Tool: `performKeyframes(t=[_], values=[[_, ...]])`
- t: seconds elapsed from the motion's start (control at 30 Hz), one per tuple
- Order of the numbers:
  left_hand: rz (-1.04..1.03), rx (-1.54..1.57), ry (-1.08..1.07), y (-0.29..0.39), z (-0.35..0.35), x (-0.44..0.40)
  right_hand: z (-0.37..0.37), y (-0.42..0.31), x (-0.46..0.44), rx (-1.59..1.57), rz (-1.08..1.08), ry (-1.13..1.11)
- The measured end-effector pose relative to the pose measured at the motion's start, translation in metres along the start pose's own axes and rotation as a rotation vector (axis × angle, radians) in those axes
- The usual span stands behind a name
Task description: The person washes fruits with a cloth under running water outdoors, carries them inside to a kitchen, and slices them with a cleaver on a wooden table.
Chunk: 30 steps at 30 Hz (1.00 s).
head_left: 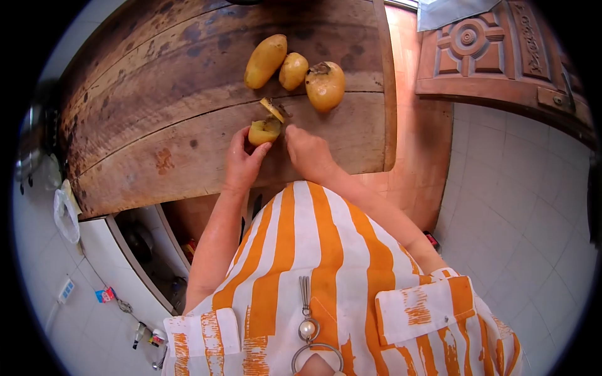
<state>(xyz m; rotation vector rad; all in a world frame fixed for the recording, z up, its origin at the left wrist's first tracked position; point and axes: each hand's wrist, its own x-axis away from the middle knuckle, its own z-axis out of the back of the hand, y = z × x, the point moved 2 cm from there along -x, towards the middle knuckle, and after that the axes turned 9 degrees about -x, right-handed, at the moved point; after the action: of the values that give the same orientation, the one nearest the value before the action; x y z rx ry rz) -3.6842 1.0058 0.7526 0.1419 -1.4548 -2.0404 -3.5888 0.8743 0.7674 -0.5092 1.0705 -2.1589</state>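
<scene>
My left hand (243, 161) is wrapped around a cut yellow potato (264, 132), with thumb and fingers at its sides. The potato's upper face looks hollowed and greenish. Just beyond it lies a cut yellow slice (271, 109) with dark brown scraps (283, 113) beside it. Close to the right of the potato, my right hand (307, 152) is closed in a fist, knuckles up; whatever is inside it is hidden. Farther back sit a long yellow potato (265, 61), a small one (293, 71) and a large one (325, 87) with a dark, damaged top.
All of this lies on a stained wooden table (157, 119), whose right edge ends near a carved wooden door (480, 50). Below left stands an open white cabinet (128, 257). A white plastic bag (66, 216) hangs at the left, by a tiled wall.
</scene>
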Motion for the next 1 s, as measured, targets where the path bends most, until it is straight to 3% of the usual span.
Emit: performKeyframes(t=[0.07,0.23,0.37,0.43,0.6,0.73,0.93,1.0], values=[[0.002,0.004,-0.019,0.001,-0.001,0.003,0.009,0.0,-0.006,-0.174,0.011,0.059],[0.106,0.271,-0.083,-0.008,0.002,0.006,0.032,-0.008,0.001,-0.143,0.046,-0.022],[0.169,0.239,-0.218,-0.008,0.02,0.004,0.031,-0.012,0.011,-0.109,0.147,-0.114],[0.044,0.075,-0.267,-0.005,0.027,-0.002,0.026,-0.012,0.01,-0.177,0.12,-0.093],[0.127,0.14,-0.179,0.006,0.03,0.001,0.009,-0.013,0.007,-0.252,0.014,-0.034],[0.278,0.412,-0.017,0.004,0.023,0.001,0.001,-0.022,0.008,-0.083,0.21,-0.024],[0.107,0.325,0.018,-0.003,0.014,0.008,-0.007,-0.033,-0.001,-0.025,0.336,-0.032],[0.166,0.346,0.022,-0.001,0.015,0.006,-0.009,-0.034,-0.005,-0.033,0.349,-0.029]])
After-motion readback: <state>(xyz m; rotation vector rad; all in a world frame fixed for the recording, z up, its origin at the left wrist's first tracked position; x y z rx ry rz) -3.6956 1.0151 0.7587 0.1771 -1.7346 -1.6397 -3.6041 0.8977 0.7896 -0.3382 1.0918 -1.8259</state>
